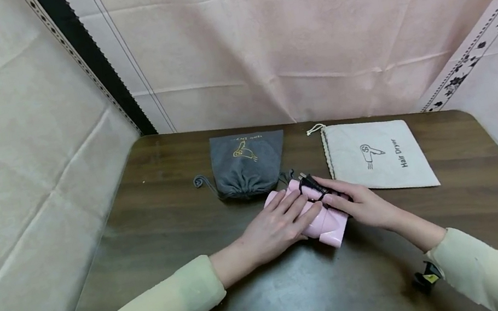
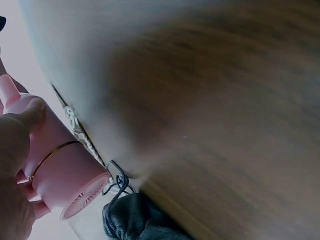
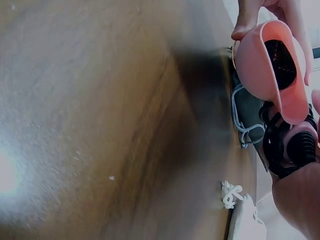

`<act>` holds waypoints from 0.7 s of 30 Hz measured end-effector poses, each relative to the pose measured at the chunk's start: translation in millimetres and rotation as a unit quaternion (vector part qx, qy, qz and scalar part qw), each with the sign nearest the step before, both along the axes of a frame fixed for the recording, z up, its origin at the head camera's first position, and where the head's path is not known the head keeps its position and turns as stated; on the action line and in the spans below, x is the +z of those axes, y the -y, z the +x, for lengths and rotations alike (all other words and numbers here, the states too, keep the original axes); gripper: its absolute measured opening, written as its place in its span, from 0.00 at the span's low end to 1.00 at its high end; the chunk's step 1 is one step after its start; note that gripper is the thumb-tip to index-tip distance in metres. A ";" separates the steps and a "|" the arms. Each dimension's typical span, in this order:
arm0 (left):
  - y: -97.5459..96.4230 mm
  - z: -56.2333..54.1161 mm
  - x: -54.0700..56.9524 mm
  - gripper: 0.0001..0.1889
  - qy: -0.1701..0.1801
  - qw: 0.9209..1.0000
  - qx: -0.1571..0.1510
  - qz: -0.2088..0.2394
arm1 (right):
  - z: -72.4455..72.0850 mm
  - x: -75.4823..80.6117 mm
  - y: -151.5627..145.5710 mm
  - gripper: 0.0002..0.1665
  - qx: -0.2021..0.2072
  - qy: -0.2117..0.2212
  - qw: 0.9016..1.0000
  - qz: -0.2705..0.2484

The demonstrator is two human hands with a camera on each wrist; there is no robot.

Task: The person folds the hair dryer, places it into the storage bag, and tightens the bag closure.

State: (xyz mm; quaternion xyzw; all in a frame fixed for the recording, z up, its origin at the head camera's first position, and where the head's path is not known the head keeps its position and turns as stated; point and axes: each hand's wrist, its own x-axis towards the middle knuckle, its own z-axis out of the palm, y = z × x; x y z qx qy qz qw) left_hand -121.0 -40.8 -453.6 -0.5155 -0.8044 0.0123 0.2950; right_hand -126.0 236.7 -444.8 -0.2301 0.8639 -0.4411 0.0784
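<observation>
Both hands hold a pink hair dryer (image 1: 334, 229) over the middle of the brown table. My left hand (image 1: 274, 229) grips its barrel; in the left wrist view the thumb lies along one side, fingers round the other, behind the slotted end grille (image 2: 86, 197). The flared pink nozzle (image 3: 295, 102) faces the right wrist camera. My right hand (image 1: 362, 202) holds the handle side, where the black cord (image 3: 274, 145) is bundled against the handle. The black plug (image 1: 310, 182) sticks out near the right fingertips. The right palm hides part of the handle.
A dark grey drawstring pouch (image 1: 245, 164) with a gold dryer print lies behind the hands. To the right is a white drawstring bag (image 1: 379, 155) labelled Hair Dryer. Pale cloth (image 1: 306, 28) hangs around the wooden table (image 1: 183, 234).
</observation>
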 end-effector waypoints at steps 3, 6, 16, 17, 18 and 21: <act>-0.4 1.2 -0.5 0.32 0.018 1.000 0.002 0.000 | -2.1 -0.3 -0.3 0.30 0.008 0.009 1.000 -0.001; -0.2 2.1 -1.8 0.32 0.031 0.999 0.000 -0.006 | -2.8 -1.9 -1.8 0.31 0.017 0.014 1.000 0.003; -1.1 4.2 -1.9 0.33 0.038 0.999 0.009 -0.009 | -7.5 1.3 -7.4 0.29 0.026 -0.001 0.999 0.025; -1.6 4.8 -2.0 0.34 0.039 0.999 0.010 -0.010 | -7.7 1.8 -8.4 0.29 0.026 0.001 0.999 0.029; -2.1 5.5 -2.2 0.35 0.039 0.999 0.012 -0.011 | -7.9 2.3 -9.5 0.29 0.027 0.002 0.999 0.032; -3.7 7.3 -3.2 0.37 0.036 0.999 0.019 -0.014 | -8.6 3.8 -13.1 0.29 0.026 0.002 0.999 0.035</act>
